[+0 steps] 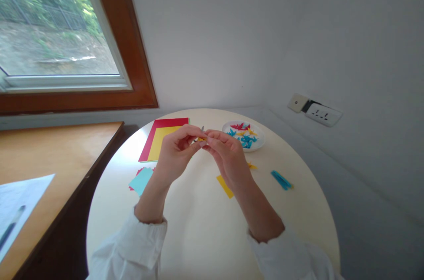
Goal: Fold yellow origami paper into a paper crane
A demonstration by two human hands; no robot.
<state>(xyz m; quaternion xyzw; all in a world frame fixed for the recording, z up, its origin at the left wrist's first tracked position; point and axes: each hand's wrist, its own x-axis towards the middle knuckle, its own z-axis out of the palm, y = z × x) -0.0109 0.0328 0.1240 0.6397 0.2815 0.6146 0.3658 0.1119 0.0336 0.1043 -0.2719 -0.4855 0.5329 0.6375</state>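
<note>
Pinches a small folded yellow paper (201,139) between the fingertips of the left hand (175,152) and the right hand (228,152), fingers gathered close around it. Has both hands lifted over the far half of a round white counter (198,231), forearms in white sleeves (135,244) extended from the near edge. Just above the yellow paper, a thin grey tip (202,128), too small to make out.

Behind the left hand, toward the far left edge of the counter: a red sheet (147,149) with a smaller yellow sheet (162,138) on top, a sliver of green along the border. Closer to the left edge, partly hidden by the left forearm: light blue paper (141,180) over red paper (131,188), corners peeking out.

By the far right edge: a white plate (227,127) bearing pointed folded figures, red ones (240,126) at the back, yellow ones (252,131) around the middle, blue ones (247,141) at the left and toward the near rim. Just beside the right hand, partly covered: a lone yellow figure (252,166). Flat beneath the right wrist, also partly covered: a yellow rectangle (225,186). Near the right edge, well apart: slim blue pieces (281,179).

Past the left edge: a wooden counter (66,147) with a white page (29,191) and a pen (13,225).
</note>
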